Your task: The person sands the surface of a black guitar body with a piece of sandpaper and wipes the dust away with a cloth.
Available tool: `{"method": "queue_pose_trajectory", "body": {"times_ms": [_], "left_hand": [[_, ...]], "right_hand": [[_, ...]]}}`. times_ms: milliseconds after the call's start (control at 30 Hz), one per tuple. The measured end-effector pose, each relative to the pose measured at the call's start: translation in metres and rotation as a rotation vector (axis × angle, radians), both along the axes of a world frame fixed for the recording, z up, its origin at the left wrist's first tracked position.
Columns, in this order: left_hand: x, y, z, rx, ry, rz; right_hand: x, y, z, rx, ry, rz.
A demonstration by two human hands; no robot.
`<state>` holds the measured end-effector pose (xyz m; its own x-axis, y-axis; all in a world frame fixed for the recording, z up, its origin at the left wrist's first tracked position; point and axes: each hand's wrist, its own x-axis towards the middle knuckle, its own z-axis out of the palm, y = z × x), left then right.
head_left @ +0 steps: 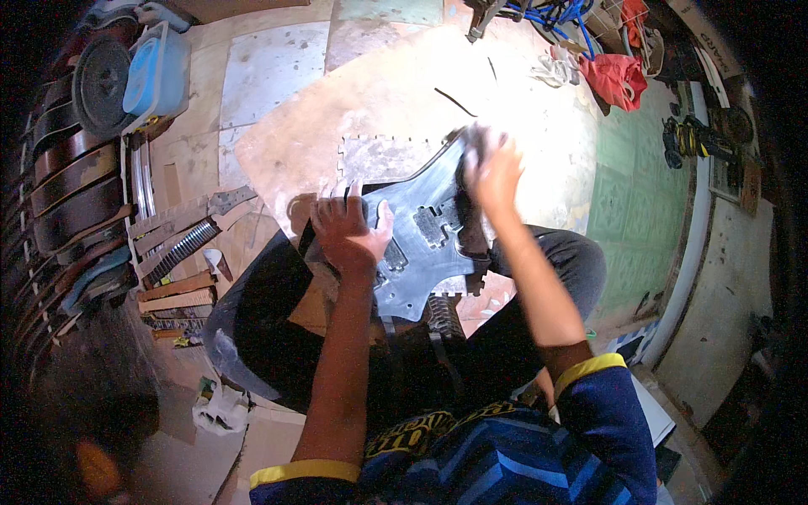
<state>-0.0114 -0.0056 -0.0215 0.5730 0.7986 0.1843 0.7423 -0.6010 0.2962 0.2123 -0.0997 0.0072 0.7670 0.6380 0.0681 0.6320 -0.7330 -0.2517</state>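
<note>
On the floor between the person's bent legs, a grey guitar body (429,259) lies at an angle above a foam mat (374,158), only part of whose edge shows. The left hand (349,227) is spread flat on its left side, fingers apart, thumb out. The right hand (495,175) is at the upper right edge, smeared by blur; whether its fingers are closed on anything cannot be told. In the inspector's judgement, the chief risk is the body skidding or pivoting, should the left palm bear down unevenly or the mat shift. Uneven pressure from the right hand could mark the surface near the edge, and fingertips could catch on the rims of the cut-out pocket (433,225). Grit on the mat, if any, might scratch the underside. Not verifiable: the dark area beneath the right hand, the stretch of body covered by the left, and the underside. A ribbed dark object (444,316) below the body is only partly exposed and unidentified. Glare washes out the floor sheet (290,143) beyond the right hand.
</note>
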Motion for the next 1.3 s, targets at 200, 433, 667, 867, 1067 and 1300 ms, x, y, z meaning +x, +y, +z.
{"method": "queue_pose_trajectory", "body": {"times_ms": [200, 433, 667, 867, 1067, 1300], "left_hand": [[-0.003, 0.001, -0.005, -0.030, -0.030, 0.007], [-0.003, 0.004, -0.007, 0.001, -0.077, -0.032], [-0.003, 0.001, 0.002, -0.138, 0.042, 0.024], [0.001, 0.000, 0.004, -0.098, -0.116, 0.048], [-0.002, 0.000, 0.004, -0.077, -0.121, 0.039], [-0.001, 0.000, 0.004, -0.104, -0.118, 0.048]], "right_hand": [[-0.065, -0.033, -0.008, -0.025, 0.095, 0.366], [-0.022, -0.006, -0.008, -0.068, 0.019, 0.014], [-0.010, -0.025, -0.017, -0.014, 0.077, 0.223], [-0.029, -0.014, -0.011, 0.009, -0.030, 0.098], [-0.022, -0.027, -0.009, -0.006, 0.051, 0.304], [-0.070, -0.016, -0.004, -0.060, 0.022, 0.230]]}}
